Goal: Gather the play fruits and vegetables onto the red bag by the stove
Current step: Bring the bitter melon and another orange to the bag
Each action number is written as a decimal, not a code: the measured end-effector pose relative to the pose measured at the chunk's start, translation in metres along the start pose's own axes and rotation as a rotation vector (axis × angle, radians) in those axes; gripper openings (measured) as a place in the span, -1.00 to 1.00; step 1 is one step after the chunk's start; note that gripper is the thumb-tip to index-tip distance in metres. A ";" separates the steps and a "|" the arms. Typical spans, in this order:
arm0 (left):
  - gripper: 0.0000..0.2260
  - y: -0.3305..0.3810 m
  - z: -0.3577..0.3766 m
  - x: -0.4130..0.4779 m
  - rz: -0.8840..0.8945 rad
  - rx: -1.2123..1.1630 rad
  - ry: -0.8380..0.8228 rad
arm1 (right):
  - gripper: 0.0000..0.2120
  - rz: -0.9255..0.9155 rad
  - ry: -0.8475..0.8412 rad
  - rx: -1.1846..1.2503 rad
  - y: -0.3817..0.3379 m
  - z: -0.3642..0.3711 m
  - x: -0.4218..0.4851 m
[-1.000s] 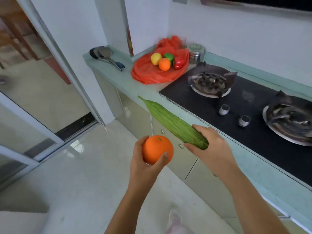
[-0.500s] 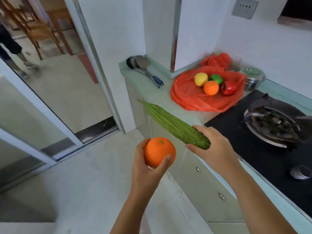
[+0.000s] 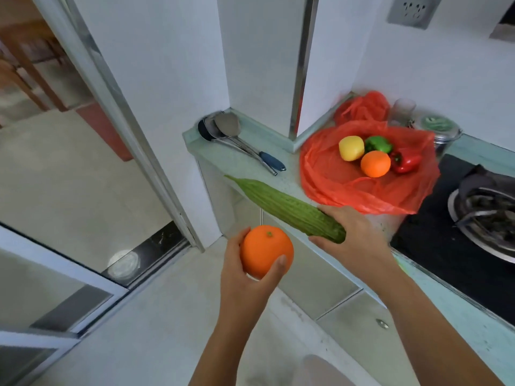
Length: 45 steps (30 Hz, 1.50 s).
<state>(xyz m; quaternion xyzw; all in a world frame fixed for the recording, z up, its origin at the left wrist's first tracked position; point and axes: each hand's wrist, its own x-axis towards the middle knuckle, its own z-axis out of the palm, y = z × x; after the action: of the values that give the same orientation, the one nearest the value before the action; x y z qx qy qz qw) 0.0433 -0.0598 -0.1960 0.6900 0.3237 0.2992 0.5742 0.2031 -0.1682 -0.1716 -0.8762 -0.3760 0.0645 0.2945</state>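
Steel ladles [image 3: 223,129] — beside red bag [image 3: 328,174], stove [image 3: 451,240] right

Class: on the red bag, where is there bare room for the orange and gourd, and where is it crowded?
Free: the bag's near half, between the fruit cluster and its front edge, and its left side. Crowded: the far middle, where lemon, green pepper, orange and red pepper bunch together.

Bright orange round toy fruit [image 3: 266,250], bumpy-ridged green toy gourd [image 3: 287,208], crinkled translucent red plastic bag [image 3: 328,176], glossy yellow toy lemon [image 3: 351,147], shiny black stovetop [image 3: 434,240].
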 end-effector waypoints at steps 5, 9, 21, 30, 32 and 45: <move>-0.41 -0.010 0.011 0.050 -0.062 -0.061 -0.066 | -0.45 0.061 0.068 -0.042 0.020 0.005 0.038; -0.30 -0.013 0.030 0.098 -0.062 -0.056 -0.150 | -0.44 0.084 0.110 -0.100 0.044 0.008 0.076; -0.42 -0.001 0.129 0.267 -0.008 0.014 -0.396 | -0.45 0.180 0.136 -0.263 0.148 -0.008 0.203; -0.39 -0.011 0.198 0.316 -0.043 0.115 -0.615 | -0.45 0.336 -0.038 -0.248 0.216 -0.013 0.216; -0.41 -0.015 0.211 0.322 -0.045 0.129 -0.639 | -0.46 0.326 -0.063 -0.254 0.221 -0.012 0.215; -0.44 -0.048 0.256 0.346 0.043 0.265 -0.728 | -0.45 0.346 -0.280 -0.254 0.242 -0.004 0.204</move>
<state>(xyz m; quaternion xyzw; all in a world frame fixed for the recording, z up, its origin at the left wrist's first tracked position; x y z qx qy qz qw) 0.4504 0.0670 -0.2705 0.8260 0.1198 0.0022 0.5507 0.4994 -0.1601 -0.2829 -0.9400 -0.2629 0.1869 0.1115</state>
